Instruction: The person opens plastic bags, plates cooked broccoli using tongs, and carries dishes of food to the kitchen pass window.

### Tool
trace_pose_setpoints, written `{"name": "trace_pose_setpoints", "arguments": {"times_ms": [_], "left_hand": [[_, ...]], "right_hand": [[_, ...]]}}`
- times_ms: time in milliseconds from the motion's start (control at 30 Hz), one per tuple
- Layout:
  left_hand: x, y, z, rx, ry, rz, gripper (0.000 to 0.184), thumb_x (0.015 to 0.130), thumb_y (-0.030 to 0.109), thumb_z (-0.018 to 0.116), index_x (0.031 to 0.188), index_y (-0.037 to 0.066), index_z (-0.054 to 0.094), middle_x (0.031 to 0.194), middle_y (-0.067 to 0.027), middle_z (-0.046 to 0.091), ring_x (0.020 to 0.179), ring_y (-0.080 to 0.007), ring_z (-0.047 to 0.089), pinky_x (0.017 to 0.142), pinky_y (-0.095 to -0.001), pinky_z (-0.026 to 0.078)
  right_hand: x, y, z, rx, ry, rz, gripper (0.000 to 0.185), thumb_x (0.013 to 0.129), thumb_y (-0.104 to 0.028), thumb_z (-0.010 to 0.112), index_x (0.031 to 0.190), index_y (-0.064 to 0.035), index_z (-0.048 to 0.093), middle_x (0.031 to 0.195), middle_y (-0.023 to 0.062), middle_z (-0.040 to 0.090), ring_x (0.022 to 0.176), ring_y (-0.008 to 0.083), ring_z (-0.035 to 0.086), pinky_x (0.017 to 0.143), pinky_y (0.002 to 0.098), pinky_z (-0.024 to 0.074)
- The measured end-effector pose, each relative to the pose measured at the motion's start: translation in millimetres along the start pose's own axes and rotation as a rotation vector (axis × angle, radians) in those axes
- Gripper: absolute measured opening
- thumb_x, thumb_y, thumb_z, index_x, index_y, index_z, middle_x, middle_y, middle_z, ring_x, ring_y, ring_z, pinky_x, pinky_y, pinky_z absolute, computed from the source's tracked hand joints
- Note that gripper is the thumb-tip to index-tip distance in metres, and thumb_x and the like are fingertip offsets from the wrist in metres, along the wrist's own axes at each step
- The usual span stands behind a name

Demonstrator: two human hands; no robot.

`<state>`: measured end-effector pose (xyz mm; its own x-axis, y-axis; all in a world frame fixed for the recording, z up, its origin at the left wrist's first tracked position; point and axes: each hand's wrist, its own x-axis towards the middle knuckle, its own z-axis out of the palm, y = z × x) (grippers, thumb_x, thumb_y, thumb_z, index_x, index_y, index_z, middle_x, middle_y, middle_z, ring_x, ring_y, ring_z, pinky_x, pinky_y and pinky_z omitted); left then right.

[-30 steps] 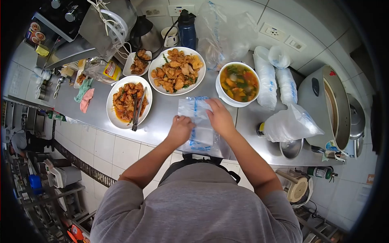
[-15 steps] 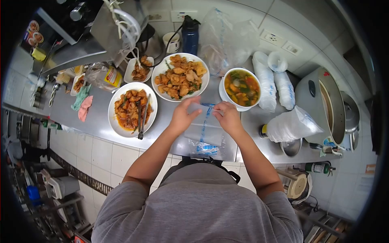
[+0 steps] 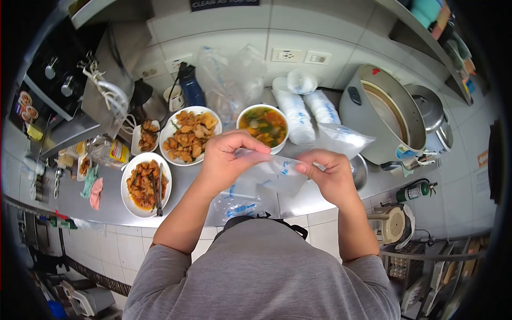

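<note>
I am pinching the plastic bag between my left hand and right hand, having just lifted it off the worktop, so it is stretching free, soup at 12 o'clock, flat plastic at 8.

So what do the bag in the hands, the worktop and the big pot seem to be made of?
Bag: thin plastic film, judging by its milky translucence.
Worktop: smooth metal, probably stainless steel, given its grey sheen and blurry reflections.
Big pot: dull grey metal, perhaps aluminium from its matte look; the exact metal can't be told.
</note>
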<state>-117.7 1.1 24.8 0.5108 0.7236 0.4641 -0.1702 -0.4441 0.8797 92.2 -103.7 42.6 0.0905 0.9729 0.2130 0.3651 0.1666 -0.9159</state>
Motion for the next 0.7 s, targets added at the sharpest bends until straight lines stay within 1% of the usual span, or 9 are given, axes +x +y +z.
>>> {"name": "trace_pose_setpoints", "arguments": {"times_ms": [133,167,267,300,333,400,467,567,700], "left_hand": [[8,9,32,0.006,-0.070,-0.146,0.021,0.075,0.010,0.080,0.068,0.004,0.062,0.063,0.0022,0.060,0.057,-0.0072,0.051,0.054,-0.0234,0.042],[10,2,40,0.068,-0.087,-0.086,0.032,0.080,0.018,0.077,0.064,0.003,0.055,0.055,0.0030,0.050,0.051,-0.0078,0.039,0.047,-0.0259,0.034],[16,1,66,0.169,-0.287,-0.201,0.037,0.085,0.026,0.073,0.064,0.001,0.054,0.053,0.0003,0.045,0.050,-0.0085,0.036,0.046,-0.0284,0.032],[16,-6,72,0.265,-0.397,-0.285,0.042,0.089,0.030,0.067,0.065,-0.001,0.051,0.055,-0.0025,0.045,0.053,-0.0086,0.037,0.048,-0.0293,0.032],[16,-13,79,0.264,-0.402,-0.280,0.042,0.089,0.030,0.067,0.065,-0.001,0.051,0.055,-0.0025,0.045,0.053,-0.0086,0.037,0.048,-0.0293,0.032],[18,-19,94,0.099,-0.497,-0.336,0.032,0.090,0.025,0.065,0.073,-0.001,0.061,0.061,-0.0017,0.054,0.059,-0.0084,0.044,0.056,-0.0265,0.038],[15,-7,113,-0.131,-0.313,-0.374,0.017,0.090,0.019,0.066,0.086,0.003,0.070,0.070,-0.0013,0.062,0.066,-0.0084,0.052,0.065,-0.0233,0.043],[19,-11,117,-0.614,-0.218,-0.509,0.015,0.085,0.009,0.070,0.098,0.002,0.068,0.080,-0.0036,0.066,0.068,-0.0075,0.059,0.064,-0.0218,0.049],[23,-24,122,-0.203,-0.393,-0.610,0.013,0.085,0.011,0.070,0.094,0.002,0.067,0.080,-0.0040,0.067,0.070,-0.0079,0.062,0.064,-0.0225,0.050]], "right_hand": [[-23,4,-26,0.187,0.054,0.149,0.009,0.089,-0.011,0.066,0.087,-0.0016,0.067,0.083,0.0026,0.069,0.076,0.0078,0.060,0.071,0.0239,0.0476],[-30,13,-35,0.118,0.087,0.107,0.010,0.089,-0.011,0.066,0.088,-0.0016,0.068,0.083,0.0025,0.069,0.076,0.0073,0.060,0.071,0.0232,0.0474],[-41,21,-55,0.037,0.135,0.089,0.011,0.088,-0.013,0.066,0.089,-0.0024,0.070,0.083,0.0033,0.069,0.076,0.0113,0.062,0.074,0.0265,0.0482],[-40,28,-61,0.066,0.134,-0.126,0.011,0.088,-0.012,0.066,0.088,-0.0025,0.070,0.083,0.0044,0.069,0.076,0.0147,0.063,0.075,0.0294,0.0485],[-40,36,-67,0.093,0.130,-0.341,0.011,0.088,-0.012,0.066,0.086,-0.0025,0.070,0.083,0.0055,0.069,0.076,0.0181,0.064,0.077,0.0323,0.0489],[-51,52,-74,0.316,0.118,-0.288,0.011,0.088,-0.011,0.066,0.085,-0.0015,0.069,0.077,0.0080,0.067,0.070,0.0218,0.063,0.073,0.0356,0.0489],[-62,63,-79,1.032,-0.067,0.073,0.011,0.088,-0.011,0.065,0.083,-0.0013,0.065,0.074,0.0083,0.064,0.065,0.0186,0.060,0.069,0.0330,0.0474],[-72,75,-89,0.936,-0.148,0.155,0.012,0.088,-0.012,0.063,0.085,-0.0013,0.060,0.068,0.0074,0.061,0.059,0.0156,0.056,0.059,0.0305,0.0456],[-70,81,-108,1.042,-0.020,0.000,0.015,0.087,-0.013,0.064,0.089,0.0010,0.061,0.068,0.0062,0.060,0.057,0.0150,0.056,0.054,0.0293,0.0465]]}}
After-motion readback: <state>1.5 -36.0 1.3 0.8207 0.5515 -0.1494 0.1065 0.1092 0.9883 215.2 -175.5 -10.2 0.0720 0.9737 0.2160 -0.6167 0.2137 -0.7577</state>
